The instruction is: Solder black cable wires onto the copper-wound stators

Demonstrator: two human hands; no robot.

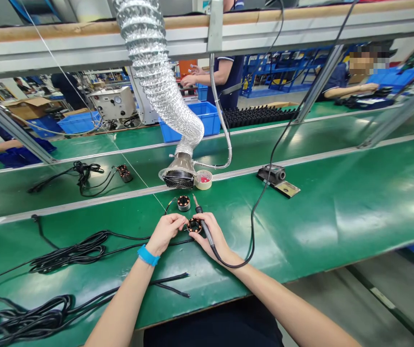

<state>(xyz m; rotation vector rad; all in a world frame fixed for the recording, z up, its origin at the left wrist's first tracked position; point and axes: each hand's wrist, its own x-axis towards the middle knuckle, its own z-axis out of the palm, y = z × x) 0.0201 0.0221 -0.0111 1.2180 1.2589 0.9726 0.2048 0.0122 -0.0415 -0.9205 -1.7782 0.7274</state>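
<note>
L hand (167, 233): fingertips pinched tog. at L edge of ring (192, 225); too small to tell what, if anything, is between them. Blue band (148, 255) on L wrist.

R hand (210, 233): gripping ring btwn thumb & fingers, tilted, copper coils visible; also carries iron (207, 231) across the fingers, tip pointing up & away, past the ring. Iron's cord (253, 226) loops to R of R hand, then rises out of view.

Ring loc.: btwn both hands, over bench (319, 193). Black cable (131, 246) passes under L wrist twd ring; join hidden/unclear.

2nd ring (183, 204): on bench, just beyond both hands, near iron tip, w/ leads on its L side. Hood (178, 176) beyond that, on foil duct (152, 62) coming from above. Roll (204, 180) just R of hood, red matl. inside.

Stand (272, 173): well to R of R hand & farther off, on a flat plate. 3rd ring (124, 173): beyond & L of L hand, cabled.

Coil (73, 253): L of L hand, on bench. Lower coil (26, 320): nearer the body, L of L forearm; cable ends lie just R of same forearm.

Far side, beyond hands: blue bin (207, 125), black parts (261, 115) in rows, co-workers.
</note>
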